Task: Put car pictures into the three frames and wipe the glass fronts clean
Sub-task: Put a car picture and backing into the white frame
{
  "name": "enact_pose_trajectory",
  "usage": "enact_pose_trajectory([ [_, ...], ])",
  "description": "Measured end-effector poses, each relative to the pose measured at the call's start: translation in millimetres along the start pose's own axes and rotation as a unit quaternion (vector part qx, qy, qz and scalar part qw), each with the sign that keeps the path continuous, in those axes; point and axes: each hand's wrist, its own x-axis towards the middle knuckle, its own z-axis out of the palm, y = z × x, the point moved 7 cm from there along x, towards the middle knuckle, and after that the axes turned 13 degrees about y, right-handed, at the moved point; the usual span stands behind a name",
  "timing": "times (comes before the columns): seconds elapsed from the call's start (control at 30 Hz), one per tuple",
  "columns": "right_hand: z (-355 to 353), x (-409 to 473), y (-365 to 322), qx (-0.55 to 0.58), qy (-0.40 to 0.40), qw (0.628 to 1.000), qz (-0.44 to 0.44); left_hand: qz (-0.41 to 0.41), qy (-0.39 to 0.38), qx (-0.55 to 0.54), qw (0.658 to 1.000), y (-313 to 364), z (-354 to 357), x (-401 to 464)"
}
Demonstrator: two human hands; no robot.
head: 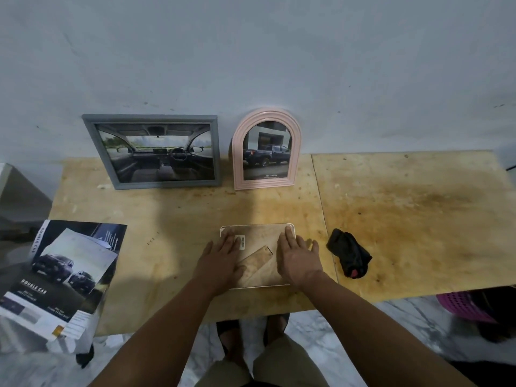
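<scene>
The third frame is lying face-down on the bench; your left hand and right hand are pressing flat, fingers spread. It's probably light, with fragile glass, so be gripping its edges.

Plywood table, pale and stained, with a seam running front to back right of centre. At the back edge, leaning on the wall: grey frame with a car-interior picture, and just right of it a pink arched frame with a pickup picture. Near the front edge, face down, a third frame with its stand showing. Just right of that, a crumpled black cloth. At the left front corner, overhanging the edge, car brochures.
</scene>
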Motion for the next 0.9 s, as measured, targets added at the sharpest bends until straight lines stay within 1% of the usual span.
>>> enact_pose_trajectory([
  [0.1,2.5,1.6,-4.8,0.012,-0.007,1.000,0.004,-0.002,0.003,0.000,1.000,-0.8,1.1,1.1],
  [0.37,-0.9,0.6,-16.5,-0.021,-0.035,0.999,0.002,-0.022,0.003,0.009,1.000,0.0,-1.5,5.8],
  [0.43,-1.5,-1.3,-16.0,-0.003,-0.026,1.000,0.000,-0.019,-0.008,0.014,1.000,0.5,-0.4,4.8],
  [0.57,3.0,-8.7,-2.7,0.080,0.033,0.996,0.001,-0.008,-0.018,0.018,1.000,-1.2,-0.9,1.3],
  [0.67,17.9,-16.8,-1.1,0.112,0.040,0.993,0.008,0.003,-0.020,0.015,1.000,-3.8,2.0,-1.3],
  [0.9,21.8,-11.6,-4.7,0.110,0.047,0.993,0.025,0.008,-0.004,0.009,1.000,-8.7,12.2,-0.6],
])
